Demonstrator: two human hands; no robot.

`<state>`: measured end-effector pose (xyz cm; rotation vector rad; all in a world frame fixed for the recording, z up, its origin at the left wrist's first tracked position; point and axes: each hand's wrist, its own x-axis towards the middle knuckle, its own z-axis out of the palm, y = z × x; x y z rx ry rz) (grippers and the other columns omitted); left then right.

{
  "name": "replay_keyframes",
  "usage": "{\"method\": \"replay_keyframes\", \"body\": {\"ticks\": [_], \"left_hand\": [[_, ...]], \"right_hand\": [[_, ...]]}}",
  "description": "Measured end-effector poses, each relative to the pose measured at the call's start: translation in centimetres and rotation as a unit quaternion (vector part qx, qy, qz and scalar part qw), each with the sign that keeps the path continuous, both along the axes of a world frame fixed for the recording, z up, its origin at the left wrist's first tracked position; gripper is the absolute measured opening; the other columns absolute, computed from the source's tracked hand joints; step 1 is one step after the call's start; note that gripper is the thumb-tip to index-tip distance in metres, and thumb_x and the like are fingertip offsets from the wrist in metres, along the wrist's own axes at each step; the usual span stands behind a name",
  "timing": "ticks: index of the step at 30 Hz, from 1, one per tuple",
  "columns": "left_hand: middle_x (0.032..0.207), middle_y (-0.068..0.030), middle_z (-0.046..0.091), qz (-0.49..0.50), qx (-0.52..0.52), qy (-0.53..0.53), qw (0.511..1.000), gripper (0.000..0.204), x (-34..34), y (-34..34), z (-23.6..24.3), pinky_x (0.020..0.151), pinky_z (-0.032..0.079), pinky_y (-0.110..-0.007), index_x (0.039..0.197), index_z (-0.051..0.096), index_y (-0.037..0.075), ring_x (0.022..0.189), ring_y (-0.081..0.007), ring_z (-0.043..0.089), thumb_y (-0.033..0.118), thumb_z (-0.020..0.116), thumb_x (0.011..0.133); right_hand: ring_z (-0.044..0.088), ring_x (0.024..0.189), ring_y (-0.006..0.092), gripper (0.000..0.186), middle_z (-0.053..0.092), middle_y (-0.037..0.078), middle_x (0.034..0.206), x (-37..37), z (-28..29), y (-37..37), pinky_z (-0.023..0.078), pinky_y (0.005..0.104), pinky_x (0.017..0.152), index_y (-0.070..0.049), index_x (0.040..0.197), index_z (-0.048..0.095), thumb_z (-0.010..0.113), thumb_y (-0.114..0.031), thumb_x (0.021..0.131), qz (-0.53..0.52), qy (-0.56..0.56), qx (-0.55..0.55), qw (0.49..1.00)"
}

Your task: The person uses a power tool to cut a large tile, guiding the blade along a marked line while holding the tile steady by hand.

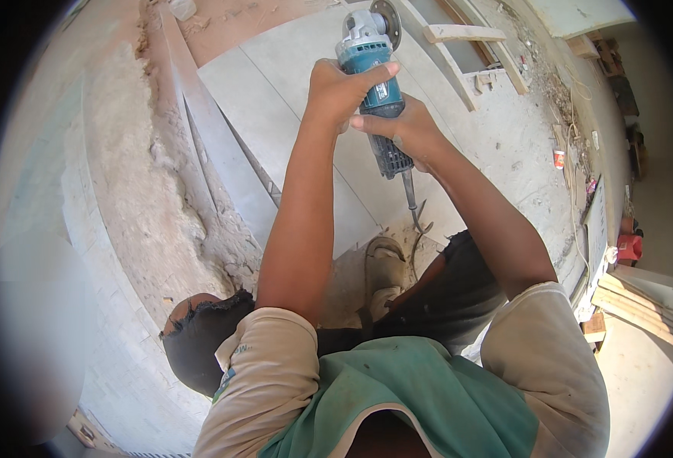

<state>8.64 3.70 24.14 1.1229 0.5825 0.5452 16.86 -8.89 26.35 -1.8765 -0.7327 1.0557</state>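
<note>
Both my hands hold a teal and black angle grinder out in front of me, its metal head pointing away. My left hand wraps the body just behind the head, thumb laid across the top. Lower down, my right hand grips the black rear handle, its thumb reaching over to the left. A round disc sits on the far right side of the grinder's head. From the rear end a dark power cord hangs toward my foot. Beneath the tool lie large pale tiles.
A long board or metal strip lies left of the tiles beside a rough broken mortar edge. A wooden frame rests at the far right. Rubble, a red cup and stacked planks line the right side. My shoe is below the cord.
</note>
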Motion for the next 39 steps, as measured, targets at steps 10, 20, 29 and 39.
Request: {"method": "replay_keyframes", "body": {"ticks": [10,20,29,39], "left_hand": [[0.118,-0.0307,0.059,0.122,-0.005,-0.026,0.992,0.092,-0.3,-0.6,-1.2,0.093,0.053,-0.044,0.134,0.038,-0.020,0.108,-0.0362,0.064,0.039,0.083,0.079],[0.091,-0.0145,0.065,0.010,-0.027,0.157,0.987,0.073,-0.7,-6.9,-7.0,0.075,0.052,-0.031,0.124,0.060,-0.011,0.084,-0.0191,0.062,0.050,0.074,0.086],[0.090,-0.0148,0.069,0.101,-0.118,0.107,0.982,0.058,-0.6,-8.1,-8.2,0.065,0.053,-0.027,0.113,0.064,-0.011,0.075,-0.0165,0.066,0.036,0.079,0.084],[0.082,-0.0127,0.071,0.182,-0.079,0.144,0.970,0.057,-0.3,-8.6,-9.6,0.061,0.052,-0.026,0.108,0.064,-0.011,0.068,-0.0143,0.067,0.039,0.079,0.084]], "right_hand": [[0.063,0.074,0.0146,0.049,0.065,0.008,0.089,1.7,-2.3,1.7,0.051,0.0287,0.067,0.000,0.110,0.061,0.083,-0.026,0.075,0.005,0.046,0.096,0.994],[0.060,0.062,0.0140,0.042,0.062,0.007,0.080,5.6,-4.8,4.5,0.050,0.0289,0.056,0.001,0.101,0.061,0.081,-0.027,0.078,-0.125,0.061,0.062,0.988],[0.058,0.057,0.0138,0.037,0.061,0.006,0.077,4.4,-5.7,5.2,0.048,0.0290,0.053,0.000,0.096,0.061,0.081,-0.025,0.079,-0.131,0.035,0.048,0.990],[0.058,0.059,0.0143,0.038,0.061,0.006,0.078,3.9,-6.0,6.5,0.048,0.0311,0.054,0.000,0.097,0.061,0.082,-0.025,0.078,-0.107,0.055,0.029,0.992]]}}
